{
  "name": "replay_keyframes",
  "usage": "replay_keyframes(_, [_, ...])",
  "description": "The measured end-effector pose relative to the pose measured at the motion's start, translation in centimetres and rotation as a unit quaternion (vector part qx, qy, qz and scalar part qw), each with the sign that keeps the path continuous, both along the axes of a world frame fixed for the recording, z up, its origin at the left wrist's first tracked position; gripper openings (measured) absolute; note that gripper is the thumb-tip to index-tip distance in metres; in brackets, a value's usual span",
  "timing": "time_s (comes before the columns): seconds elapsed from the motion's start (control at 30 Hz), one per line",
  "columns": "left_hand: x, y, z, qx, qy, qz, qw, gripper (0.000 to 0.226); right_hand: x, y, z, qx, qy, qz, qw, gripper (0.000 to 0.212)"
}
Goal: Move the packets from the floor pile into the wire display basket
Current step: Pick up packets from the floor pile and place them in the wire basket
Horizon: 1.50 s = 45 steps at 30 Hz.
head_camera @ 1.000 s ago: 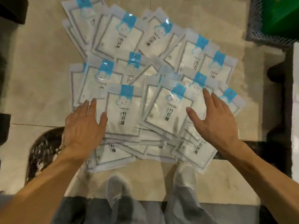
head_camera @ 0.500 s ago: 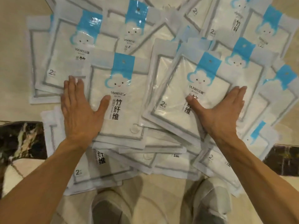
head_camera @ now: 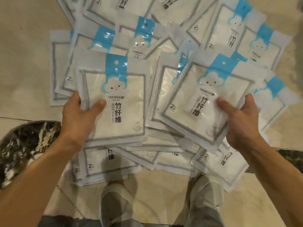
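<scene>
Packets [head_camera: 165, 38] lie piled on the beige tiled floor [head_camera: 24, 63], with dark marble inlay [head_camera: 24, 145] at lower left. The left hand [head_camera: 78, 118] grips one packet [head_camera: 114, 102] at centre; the right hand [head_camera: 239, 122] grips another [head_camera: 201, 102], thumbs on top.

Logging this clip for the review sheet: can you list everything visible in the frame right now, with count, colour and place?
packet stack in left hand: several, exact count unclear, white with blue cloud label, lifted at centre left
packet stack in right hand: several, exact count unclear, same print, lifted and tilted at centre right
floor pile: many overlapping packets, too many to count, white and blue, spread behind and beneath the held stacks
floor: beige tile, all around the pile
dark marble inlay: black with white veins, lower left
shoes: two, pale grey, bottom centre
left hand: grips its stack's left edge, thumb on top
right hand: grips its stack's right edge, thumb on top
</scene>
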State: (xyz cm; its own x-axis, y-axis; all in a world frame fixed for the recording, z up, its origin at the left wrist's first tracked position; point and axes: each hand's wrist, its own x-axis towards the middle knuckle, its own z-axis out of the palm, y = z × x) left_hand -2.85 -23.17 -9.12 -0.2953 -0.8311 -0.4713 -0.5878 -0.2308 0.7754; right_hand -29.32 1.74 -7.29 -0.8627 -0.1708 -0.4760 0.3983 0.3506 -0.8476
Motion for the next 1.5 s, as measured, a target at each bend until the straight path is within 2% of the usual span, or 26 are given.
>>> replay_keyframes(0.13, [0.9,-0.1,5.1,0.053,0.053,0.026,0.997,0.037,-0.2,-0.2,5.0,-0.009,-0.063,0.056,0.996,0.034])
replay_keyframes(0.27, [1.5,-0.7,11.4,0.084,0.072,0.066,0.992,0.042,-0.8,-1.6,11.7,-0.015,-0.102,0.117,0.988,0.049])
replay_keyframes(0.47, [1.8,-2.1,24.1,0.120,0.106,0.116,0.980,0.051,-1.8,-5.4,24.9,-0.025,-0.126,0.197,0.972,0.038])
replay_keyframes(0.6, [2.7,-3.7,34.9,0.120,0.119,0.154,0.974,0.040,-1.7,-9.1,36.2,-0.034,-0.133,0.244,0.960,0.030])
replay_keyframes(0.87, [8.1,-6.9,59.2,0.081,0.171,0.201,0.961,0.041,1.3,-16.9,61.0,-0.059,-0.067,0.316,0.944,0.032])
replay_keyframes(1.07, [15.9,-6.9,76.4,0.016,0.199,0.250,0.948,0.040,7.1,-20.8,76.7,-0.089,-0.050,0.393,0.914,0.029])
replay_keyframes(1.17, [20.4,-4.8,83.1,-0.023,0.205,0.283,0.937,0.035,10.6,-21.3,82.4,-0.105,-0.048,0.432,0.894,0.032])
replay_keyframes(1.27, [24.5,-1.7,88.8,-0.059,0.206,0.297,0.930,0.039,14.1,-21.5,87.8,-0.127,-0.045,0.468,0.873,0.032])
replay_keyframes(1.5, [30.7,7.0,97.6,-0.130,0.213,0.374,0.893,0.039,20.3,-21.8,96.7,-0.190,-0.057,0.558,0.806,0.033])
